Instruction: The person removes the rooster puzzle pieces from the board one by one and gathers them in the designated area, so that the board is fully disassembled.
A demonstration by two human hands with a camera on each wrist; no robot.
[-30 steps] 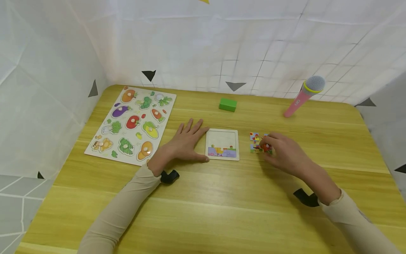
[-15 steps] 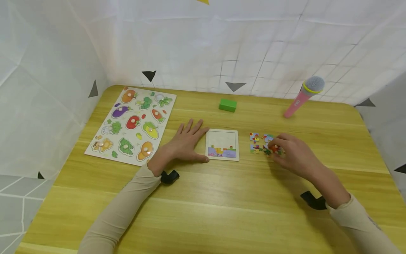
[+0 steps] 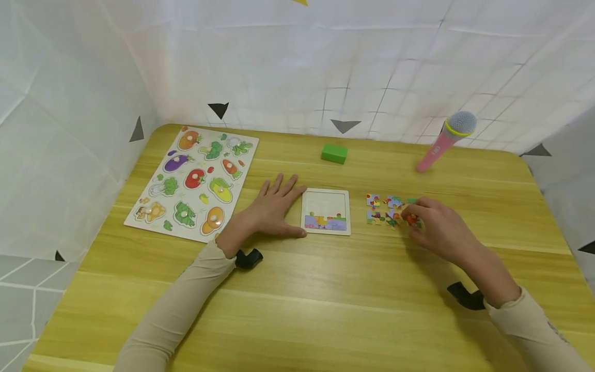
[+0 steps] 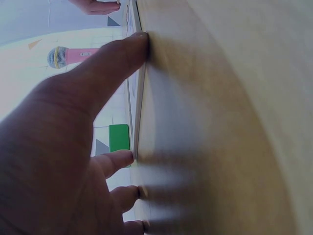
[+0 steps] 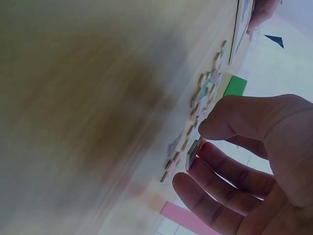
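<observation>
My left hand (image 3: 271, 213) lies with its fingers spread at the left side of a small square puzzle tray (image 3: 325, 200), thumb and index finger at its edge. A row of joined jigsaw pieces (image 3: 321, 222) fills the tray's near part. To the right, several loose jigsaw pieces (image 3: 377, 217) with bright pictures lie in two rows. Over the right end of those rows, my right hand (image 3: 439, 228) pinches a jigsaw piece (image 5: 192, 154) between thumb and fingers. In the right wrist view, this piece is tilted just above the others.
A large vegetable knob-puzzle board (image 3: 195, 199) lies at the left. Behind the tray sits a green block (image 3: 333, 154). A pink toy microphone (image 3: 443, 142) is at the back right, before a white cloth wall (image 3: 279, 67).
My right hand has moved to the right along the loose pieces, uncovering more of them on its left. The left hand and the tray have stayed in place.
</observation>
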